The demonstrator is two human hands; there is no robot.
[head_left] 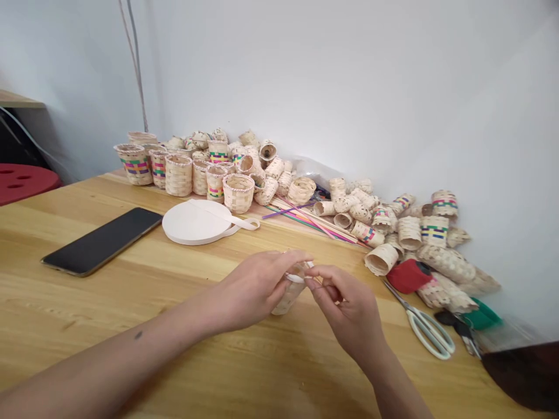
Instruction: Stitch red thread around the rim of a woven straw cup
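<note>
A small woven bamboo basket (286, 298) stands on the wooden table between my hands, with a pale strip around its rim. My left hand (257, 282) is closed around the basket's upper side, its fingers over the far rim. On the other side, my right hand (345, 305) has thumb and forefinger pinched together at the rim; what lies between them is too small to make out, perhaps hidden by the fingertips. Beyond the hands lies a flat roll of white tape (196, 222) with a loose end looped at its right.
A black phone (102, 240) lies at left. Many woven baskets (179, 174) line the wall, beside coloured strips (310, 218). At right are scissors (428, 331), a red roll (408, 276), a green item (483, 314) and a dark object (524, 375). A red stool (26, 180) stands far left.
</note>
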